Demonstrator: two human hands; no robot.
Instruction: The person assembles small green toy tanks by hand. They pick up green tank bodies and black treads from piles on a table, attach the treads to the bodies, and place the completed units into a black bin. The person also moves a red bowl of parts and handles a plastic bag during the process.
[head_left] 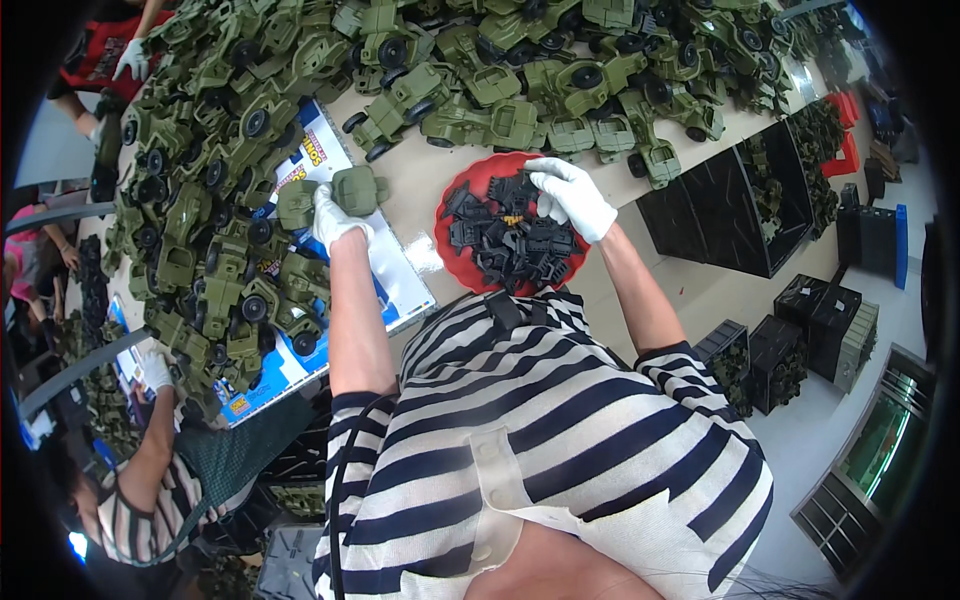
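My left hand (pixel 338 220), in a white glove, is closed around a green toy jeep (pixel 357 190) above the left part of the table. To its right stands a red bowl (pixel 441 237) with a scalloped rim, filled with small black plastic parts (pixel 490 238). A small yellow bit (pixel 513 219) lies among them. My right hand (pixel 575 197), also white-gloved, is over the bowl's far right rim with its fingers curled together at the parts. Whether a part is between those fingertips is hidden.
Green toy jeeps with black wheels (pixel 490 90) are heaped along the table's far side and left. Printed cardboard (pixel 400 275) lies under some. A black crate (pixel 705 210) stands at the right edge, more crates (pixel 775 350) beyond. Co-workers' gloved hands (pixel 157 370) show at left.
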